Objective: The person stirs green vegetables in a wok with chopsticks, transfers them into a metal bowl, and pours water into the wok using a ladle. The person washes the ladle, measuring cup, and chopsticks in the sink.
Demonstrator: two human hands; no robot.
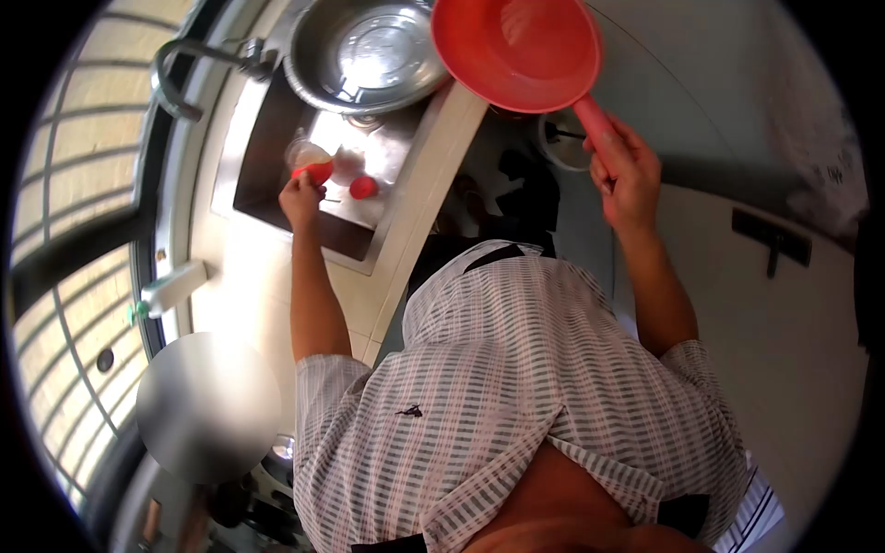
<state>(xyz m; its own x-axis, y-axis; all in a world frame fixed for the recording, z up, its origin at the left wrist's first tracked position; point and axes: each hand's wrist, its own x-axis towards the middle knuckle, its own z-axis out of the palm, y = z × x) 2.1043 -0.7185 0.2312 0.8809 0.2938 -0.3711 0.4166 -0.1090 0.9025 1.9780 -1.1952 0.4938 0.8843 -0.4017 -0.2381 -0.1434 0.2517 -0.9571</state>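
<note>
My right hand (627,175) is wrapped round the handle of a red plastic dipper (525,46), its bowl held out at the top of the view. Over the sink (267,147), my left hand (301,196) pinches a small red piece (318,172); its kind is not clear. Just beyond those fingertips is a pale, see-through round thing (309,150), blurred. Lower in the sink, apart from my fingers, lies another small red round thing (363,187).
A shiny steel basin (309,64) rests across the far part of the sink, beside the dipper. The curved tap (171,78) stands at the left by a barred window (83,166). On the counter's left edge is a white bottle (175,288). A white bucket (564,152) sits below.
</note>
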